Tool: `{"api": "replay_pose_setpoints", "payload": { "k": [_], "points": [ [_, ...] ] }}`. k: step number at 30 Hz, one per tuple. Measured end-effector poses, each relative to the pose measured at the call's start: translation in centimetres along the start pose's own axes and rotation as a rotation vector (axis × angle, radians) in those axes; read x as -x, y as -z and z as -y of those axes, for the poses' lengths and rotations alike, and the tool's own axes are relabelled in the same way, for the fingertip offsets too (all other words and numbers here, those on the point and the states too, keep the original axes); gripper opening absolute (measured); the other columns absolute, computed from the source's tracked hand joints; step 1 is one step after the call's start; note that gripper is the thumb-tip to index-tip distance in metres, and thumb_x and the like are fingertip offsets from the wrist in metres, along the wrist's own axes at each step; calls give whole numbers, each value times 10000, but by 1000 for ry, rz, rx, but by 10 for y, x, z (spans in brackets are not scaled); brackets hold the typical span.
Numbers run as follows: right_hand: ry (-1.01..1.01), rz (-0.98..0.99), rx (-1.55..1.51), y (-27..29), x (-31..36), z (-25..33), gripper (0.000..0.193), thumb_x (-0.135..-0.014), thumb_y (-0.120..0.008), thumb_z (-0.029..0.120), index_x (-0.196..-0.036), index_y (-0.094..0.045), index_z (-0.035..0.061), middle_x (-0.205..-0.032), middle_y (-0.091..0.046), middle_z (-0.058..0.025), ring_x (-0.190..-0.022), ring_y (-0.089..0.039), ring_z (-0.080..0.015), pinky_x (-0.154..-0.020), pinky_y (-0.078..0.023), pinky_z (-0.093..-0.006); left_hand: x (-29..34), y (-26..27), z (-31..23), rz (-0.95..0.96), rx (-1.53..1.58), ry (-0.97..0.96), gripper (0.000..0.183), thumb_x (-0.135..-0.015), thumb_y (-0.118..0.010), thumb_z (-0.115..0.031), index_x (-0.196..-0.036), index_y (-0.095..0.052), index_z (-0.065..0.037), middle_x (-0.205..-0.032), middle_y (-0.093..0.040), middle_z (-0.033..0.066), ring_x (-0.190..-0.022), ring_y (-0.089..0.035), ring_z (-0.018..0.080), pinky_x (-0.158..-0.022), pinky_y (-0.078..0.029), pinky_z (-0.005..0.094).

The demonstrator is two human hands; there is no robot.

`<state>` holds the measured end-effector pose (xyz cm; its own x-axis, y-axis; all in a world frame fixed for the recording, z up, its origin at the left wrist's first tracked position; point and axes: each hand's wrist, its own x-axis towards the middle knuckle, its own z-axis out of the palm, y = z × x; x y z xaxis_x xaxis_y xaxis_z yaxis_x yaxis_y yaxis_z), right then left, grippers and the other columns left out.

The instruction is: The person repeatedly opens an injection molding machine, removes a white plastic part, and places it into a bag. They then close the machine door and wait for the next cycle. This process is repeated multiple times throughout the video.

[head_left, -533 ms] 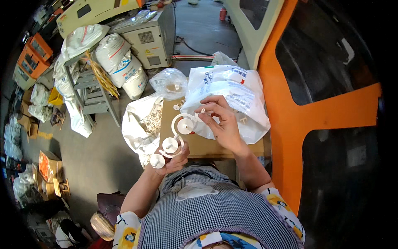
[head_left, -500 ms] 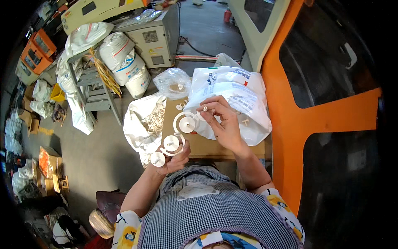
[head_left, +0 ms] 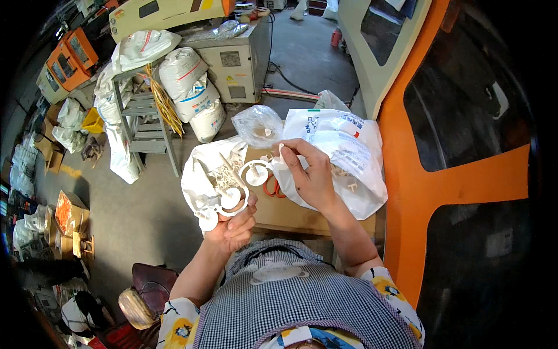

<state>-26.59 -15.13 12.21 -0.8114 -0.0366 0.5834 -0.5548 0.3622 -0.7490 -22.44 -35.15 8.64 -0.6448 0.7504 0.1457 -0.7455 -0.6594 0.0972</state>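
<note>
My left hand (head_left: 233,228) is closed round the lower part of a white plastic moulding (head_left: 244,198), a curved runner with several round discs and upright stems. A long sprue rises from its middle, and one disc (head_left: 207,221) sits past my left fingertips. My right hand (head_left: 315,177) pinches the moulding's upper right end, where a small white peg shows above the fingertips; the rest there is hidden. Beneath the hands lies a brown cardboard surface (head_left: 279,216) with red-handled scissors (head_left: 273,188) on it.
Left of the cardboard stands an open white sack (head_left: 197,168) of white plastic scraps. A printed white bag (head_left: 360,174) holding small white parts lies to the right, with a clear plastic bag (head_left: 256,123) behind. An orange machine frame (head_left: 401,232) borders the right; a grey step ladder (head_left: 148,122) stands far left.
The moulding has tilted in my hands, so its long sprue now shows. My left hand has shifted slightly left and down. More of the red scissor handles has come into sight.
</note>
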Motion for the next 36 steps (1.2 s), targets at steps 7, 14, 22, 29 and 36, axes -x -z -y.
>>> {"api": "replay_pose_setpoints", "payload": {
  "k": [7, 14, 22, 29, 36],
  "points": [
    [299, 59, 117, -15, -13, 23, 202, -717, -701, 127, -896, -645, 50, -1207, -508, -143, -1157, -434, -331, -948, -347, -404, 3, -14, -1, -31, 98, -66, 328, -912, -463, -249, -1035, -402, 50, -560, -389, 38, -419, -345, 99, -343, -241, 210],
    [329, 141, 0, -33, -22, 14, 189, -686, -722, 85, -850, -641, 40, -1261, -478, -138, -1206, -408, -320, -969, -336, -402, 7, -25, -3, -38, -76, -87, 387, -841, -582, -225, -1052, -413, 51, -588, -413, 39, -436, -352, 92, -356, -270, 200],
    [267, 232, -76, -13, -22, 1, 365, -637, -737, 48, -981, -616, 64, -1246, -484, -120, -1139, -474, -262, -918, -420, -359, 10, -18, -7, -164, -243, -92, 338, -838, -562, -199, -1006, -474, 81, -546, -459, 80, -414, -369, 108, -361, -291, 207],
    [333, 294, 75, 22, -4, -25, 571, -647, -703, 56, -1169, -480, 115, -1290, -413, -113, -1090, -499, -282, -893, -452, -377, -1, -3, -17, -339, -816, 139, 147, -894, -515, -94, -930, -588, 29, -750, -595, 48, -558, -491, 76, -462, -366, 198],
    [543, -71, 492, 38, 32, -53, 476, -648, -689, 189, -1091, -556, 73, -1217, -472, -133, -1040, -513, -281, -865, -447, -385, -41, 32, -8, -203, -704, 435, 180, -895, -520, -131, -895, -571, 42, -652, -545, 47, -499, -446, 71, -428, -317, 186]
  ]
}}
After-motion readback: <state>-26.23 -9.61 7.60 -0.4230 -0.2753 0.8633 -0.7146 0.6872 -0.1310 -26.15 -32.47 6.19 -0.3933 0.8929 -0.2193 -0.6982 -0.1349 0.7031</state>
